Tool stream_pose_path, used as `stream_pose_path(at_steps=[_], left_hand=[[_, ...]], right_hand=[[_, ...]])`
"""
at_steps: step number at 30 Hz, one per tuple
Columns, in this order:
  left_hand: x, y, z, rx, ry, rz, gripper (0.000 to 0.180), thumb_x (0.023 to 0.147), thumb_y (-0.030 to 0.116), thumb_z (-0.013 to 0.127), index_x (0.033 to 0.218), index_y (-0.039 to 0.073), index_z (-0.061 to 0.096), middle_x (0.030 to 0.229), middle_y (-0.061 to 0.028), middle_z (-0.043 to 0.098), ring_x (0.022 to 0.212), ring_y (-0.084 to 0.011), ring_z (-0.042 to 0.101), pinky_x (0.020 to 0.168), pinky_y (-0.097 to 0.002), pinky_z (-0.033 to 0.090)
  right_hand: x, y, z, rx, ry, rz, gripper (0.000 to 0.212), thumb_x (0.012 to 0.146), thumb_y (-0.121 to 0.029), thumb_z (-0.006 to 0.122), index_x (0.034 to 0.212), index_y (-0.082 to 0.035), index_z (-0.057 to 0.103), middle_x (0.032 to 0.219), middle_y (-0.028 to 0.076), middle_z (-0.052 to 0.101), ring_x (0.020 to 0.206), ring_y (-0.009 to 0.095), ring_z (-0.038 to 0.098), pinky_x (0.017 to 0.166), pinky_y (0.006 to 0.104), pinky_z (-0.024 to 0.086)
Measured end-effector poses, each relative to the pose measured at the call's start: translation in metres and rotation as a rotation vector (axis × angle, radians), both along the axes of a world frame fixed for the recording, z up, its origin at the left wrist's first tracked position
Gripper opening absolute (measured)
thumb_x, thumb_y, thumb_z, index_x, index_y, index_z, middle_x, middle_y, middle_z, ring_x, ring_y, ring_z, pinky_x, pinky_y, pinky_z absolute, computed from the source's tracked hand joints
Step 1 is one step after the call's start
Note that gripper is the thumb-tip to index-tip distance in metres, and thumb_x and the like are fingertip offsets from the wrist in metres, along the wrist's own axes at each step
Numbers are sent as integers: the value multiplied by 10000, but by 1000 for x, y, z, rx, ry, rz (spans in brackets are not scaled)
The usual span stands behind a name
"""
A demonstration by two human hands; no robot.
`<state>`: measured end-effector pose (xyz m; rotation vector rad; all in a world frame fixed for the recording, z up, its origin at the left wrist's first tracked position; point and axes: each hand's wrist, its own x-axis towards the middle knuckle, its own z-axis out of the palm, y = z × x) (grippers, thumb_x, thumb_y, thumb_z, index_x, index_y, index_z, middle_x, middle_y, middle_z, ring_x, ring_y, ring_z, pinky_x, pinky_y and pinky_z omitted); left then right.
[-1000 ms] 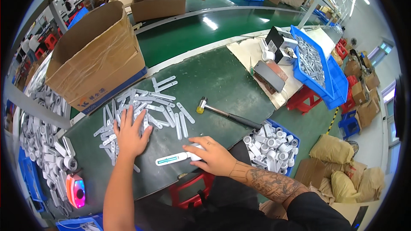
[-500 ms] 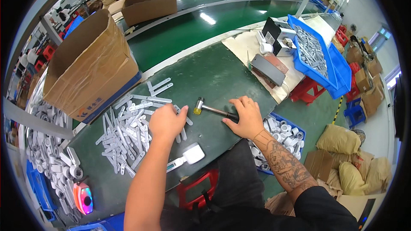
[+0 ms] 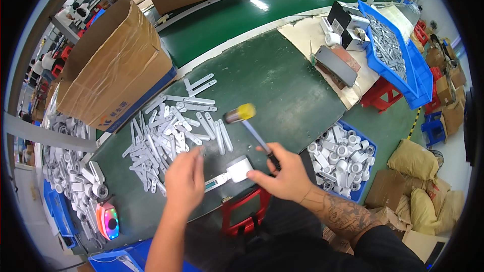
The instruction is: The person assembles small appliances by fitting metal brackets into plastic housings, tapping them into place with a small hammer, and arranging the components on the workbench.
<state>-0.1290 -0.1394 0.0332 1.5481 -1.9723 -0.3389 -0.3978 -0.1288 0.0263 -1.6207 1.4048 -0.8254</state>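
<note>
My right hand [image 3: 285, 171] is closed around the black grip of a small hammer [image 3: 255, 134]. The hammer's yellow-and-dark head is lifted over the green bench, blurred by motion. The right thumb reaches to the edge of a white part with a squarish head [image 3: 239, 169] and a flat arm, lying near the bench's front edge. My left hand [image 3: 185, 177] is over the bench, left of that part, fingers pressed together; whatever they may hold is hidden. A pile of grey flat strips [image 3: 164, 138] lies just beyond it, with several strips apart on its right.
A large open cardboard box [image 3: 121, 70] stands at the back left. White parts heap up on the left beside a glowing orange device [image 3: 107, 220]. At right, a blue bin [image 3: 366, 176] holds white fittings; a blue tray [image 3: 375, 55] holds metal pieces. A red stool [image 3: 247, 209] is below the bench.
My right hand has picked up the hammer from the bench and drawn it nearer the white part. My left hand has come back from the strips toward me. The view has shifted slightly.
</note>
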Motion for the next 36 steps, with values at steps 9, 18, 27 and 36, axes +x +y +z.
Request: stream_pose_path(at_steps=[9, 18, 27, 36], left_hand=[[-10, 54, -41, -91, 146, 61, 196, 892, 12, 809, 1086, 36, 820, 927, -105, 703, 792, -303, 678, 716, -398, 545], [-12, 66, -45, -80, 220, 108, 133, 876, -19, 827, 1005, 8, 808, 927, -118, 712, 841, -290, 692, 746, -365, 553], [-20, 69, -48, -97, 221, 160, 121, 883, -4, 833, 1001, -3, 804, 962, -124, 730, 890, -288, 722, 785, -363, 581], [-12, 70, -60, -5, 407, 153, 78, 910, 4, 820, 974, -20, 781, 1051, -187, 812, 960, -307, 805, 868, -368, 626]], right_hand=[[41, -1, -36, -207, 124, 70, 589, 881, -351, 913, 1322, -23, 701, 1014, 118, 753, 714, 206, 680, 691, 323, 584], [42, -1, -32, -179, 169, 105, 557, 921, -361, 871, 1354, -54, 702, 1039, 111, 753, 752, 235, 705, 715, 346, 588], [41, 0, -31, -210, 171, 109, 582, 913, -395, 873, 1354, -58, 701, 1020, 113, 746, 760, 238, 709, 718, 354, 585], [-2, 32, -7, -179, 62, 280, 539, 1058, -66, 644, 1588, -89, 548, 1318, 221, 709, 1103, 374, 725, 962, 425, 578]])
